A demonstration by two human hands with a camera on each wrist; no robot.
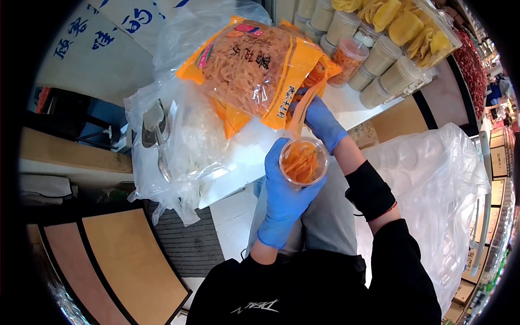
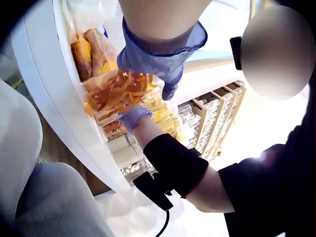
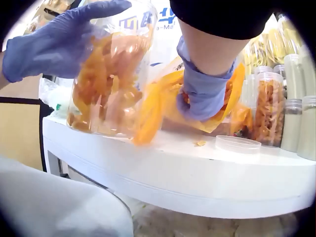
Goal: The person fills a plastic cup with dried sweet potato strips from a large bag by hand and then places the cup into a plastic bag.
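My left hand, in a blue glove, grips a clear plastic jar around its side. Orange dried fruit strips fill much of the jar, whose mouth is uncovered. The gloved right hand reaches into the open end of a large orange-and-clear bag of the same kind of strips. In the right wrist view its fingers disappear behind the bag's orange edge, so I cannot tell what they hold. Beside the bag, a round clear lid lies on the white table.
Lidded jars of pale contents and a filled orange jar stand at the back right, beside a bin of yellow dried slices. A metal scoop rests on clear plastic bags at left. Plastic-wrapped goods are on the right.
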